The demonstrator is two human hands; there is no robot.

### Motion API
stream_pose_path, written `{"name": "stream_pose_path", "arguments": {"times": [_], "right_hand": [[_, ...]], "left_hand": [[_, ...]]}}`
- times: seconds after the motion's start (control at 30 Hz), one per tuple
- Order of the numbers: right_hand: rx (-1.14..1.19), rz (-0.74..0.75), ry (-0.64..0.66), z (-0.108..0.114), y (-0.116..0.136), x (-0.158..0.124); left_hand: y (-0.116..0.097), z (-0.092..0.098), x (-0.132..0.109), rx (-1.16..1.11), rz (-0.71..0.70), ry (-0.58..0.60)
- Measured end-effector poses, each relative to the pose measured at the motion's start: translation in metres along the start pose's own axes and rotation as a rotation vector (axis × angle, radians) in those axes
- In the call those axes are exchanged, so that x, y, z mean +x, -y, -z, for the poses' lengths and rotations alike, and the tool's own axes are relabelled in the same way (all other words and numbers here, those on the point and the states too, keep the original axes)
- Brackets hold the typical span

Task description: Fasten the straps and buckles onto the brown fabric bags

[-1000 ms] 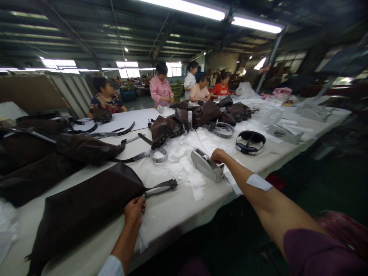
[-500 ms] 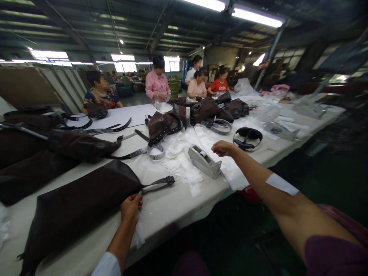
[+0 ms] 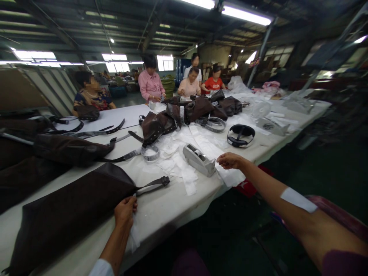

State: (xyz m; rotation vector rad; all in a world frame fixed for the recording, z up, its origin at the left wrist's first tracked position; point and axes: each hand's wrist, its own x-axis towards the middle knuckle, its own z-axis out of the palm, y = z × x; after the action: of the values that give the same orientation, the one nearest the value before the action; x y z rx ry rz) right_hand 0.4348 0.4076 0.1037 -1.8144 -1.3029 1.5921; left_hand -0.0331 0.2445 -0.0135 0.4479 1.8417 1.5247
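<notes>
My left hand [image 3: 125, 210] is closed at the strap end of a dark brown leather-look bag [image 3: 77, 211], which lies flat on the table. A thin whitish plastic strip [image 3: 135, 234] hangs below its pinched fingers. From the bag's corner a strap [image 3: 152, 184] with a dark buckle sticks out to the right. My right hand [image 3: 229, 160], fingers pinched together, hovers just right of the cutting end of a grey tape dispenser [image 3: 198, 159]. Whatever those fingers hold is too small to make out. A white piece [image 3: 298, 199] is stuck on my right forearm.
White sheets [image 3: 179, 168] lie around the dispenser. Behind are heaped brown bags [image 3: 161, 124], a wrapped strap coil [image 3: 150, 153] and a black headset-like object [image 3: 240, 135]. More bags [image 3: 66, 147] lie at left. Several people work across the table [image 3: 178, 207].
My right hand has drawn away from the dispenser, rightward and nearer to me. My left hand stays at the bag's strap corner. The whole view has shifted slightly.
</notes>
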Motion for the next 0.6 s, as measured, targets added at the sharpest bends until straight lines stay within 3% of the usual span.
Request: {"name": "stream_pose_path", "arguments": {"times": [0.37,0.6], "right_hand": [[0.050,0.054,-0.036,-0.003,-0.011,0.001],[-0.142,0.126,-0.251,-0.019,-0.016,0.000]], "left_hand": [[0.003,0.000,0.002,0.009,-0.011,0.005],[0.000,-0.002,0.000,0.009,-0.007,0.002]]}}
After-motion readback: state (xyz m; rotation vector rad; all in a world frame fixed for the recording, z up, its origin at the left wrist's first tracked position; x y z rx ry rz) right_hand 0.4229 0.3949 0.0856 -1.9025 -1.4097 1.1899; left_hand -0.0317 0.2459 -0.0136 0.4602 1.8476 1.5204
